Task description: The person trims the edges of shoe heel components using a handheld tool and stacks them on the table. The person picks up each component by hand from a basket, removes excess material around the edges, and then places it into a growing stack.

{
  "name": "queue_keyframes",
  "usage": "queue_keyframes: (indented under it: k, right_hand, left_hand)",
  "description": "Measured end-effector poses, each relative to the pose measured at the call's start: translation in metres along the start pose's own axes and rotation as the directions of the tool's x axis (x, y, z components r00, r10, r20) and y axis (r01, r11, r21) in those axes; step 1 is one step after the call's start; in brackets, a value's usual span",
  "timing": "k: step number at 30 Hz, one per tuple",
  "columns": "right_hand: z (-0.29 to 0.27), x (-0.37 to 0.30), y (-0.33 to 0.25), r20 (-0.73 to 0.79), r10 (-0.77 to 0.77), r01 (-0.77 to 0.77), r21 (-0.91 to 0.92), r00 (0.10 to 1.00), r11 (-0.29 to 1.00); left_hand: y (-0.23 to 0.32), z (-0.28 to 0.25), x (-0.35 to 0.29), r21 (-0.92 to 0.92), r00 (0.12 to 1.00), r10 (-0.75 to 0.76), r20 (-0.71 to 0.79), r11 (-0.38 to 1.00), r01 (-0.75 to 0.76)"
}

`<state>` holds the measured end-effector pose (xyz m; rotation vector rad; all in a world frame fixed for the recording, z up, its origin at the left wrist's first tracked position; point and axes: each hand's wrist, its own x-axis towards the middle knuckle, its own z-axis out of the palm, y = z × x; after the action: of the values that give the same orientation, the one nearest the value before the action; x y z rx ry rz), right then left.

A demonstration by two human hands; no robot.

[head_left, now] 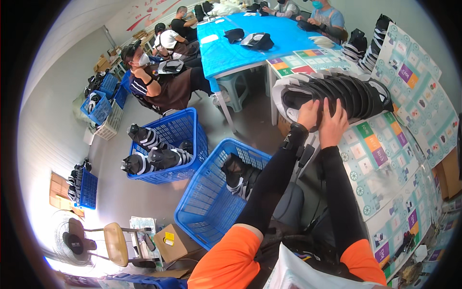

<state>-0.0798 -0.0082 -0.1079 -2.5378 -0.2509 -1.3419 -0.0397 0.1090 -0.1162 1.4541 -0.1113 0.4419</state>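
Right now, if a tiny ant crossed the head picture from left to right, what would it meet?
Round wire-caged fan → tan rounded wooden panel → blue plastic basket at lower centre → bare left hand → bare right hand → teal-patterned white sheet at upper right.

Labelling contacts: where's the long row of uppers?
Head view, right of centre: the row of uppers is over the patterned worktop, left hand and right hand at its near side.
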Motion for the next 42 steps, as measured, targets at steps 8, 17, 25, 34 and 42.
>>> queue_keyframes:
  k: [8, 17, 25, 34, 42]
  right_hand:
    - [-0.014, 0.008, 0.026, 0.023, -0.033, 0.03, 0.108, 0.999, 0.994]
    - [-0.189, -0.02, -0.072, 0.361, -0.569, -0.655, 0.585, 0.739, -0.479]
    - [-0.246, -0.09, -0.133, -0.504, -0.864, -0.867, 0.43, 0.0, -0.251]
    - [-0.235, -0.083, -0.061, 0.464, -0.662, -0.312, 0.886, 0.589, 0.344]
    - [-0.153, -0.152, -0.004, 0.666, -0.009, -0.474, 0.54, 0.746, 0.695]
  left_hand:
    - [0.001, -0.09, -0.111, 0.871, 0.87, 0.489, -0.059, 0.452, -0.195]
    - [0.053, -0.144, -0.228, -0.155, 0.885, -0.301, -0.356, 0.953, 0.261]
    - [0.046, -0.105, -0.24, -0.574, 0.863, -0.505, 0.017, 0.702, 0.422]
    - [0.073, -0.109, -0.254, -0.823, 0.834, -0.503, 0.227, 0.359, 0.441]
    - [0.102, -0.095, -0.272, -0.523, 0.718, -0.434, 0.544, 0.493, 0.695]
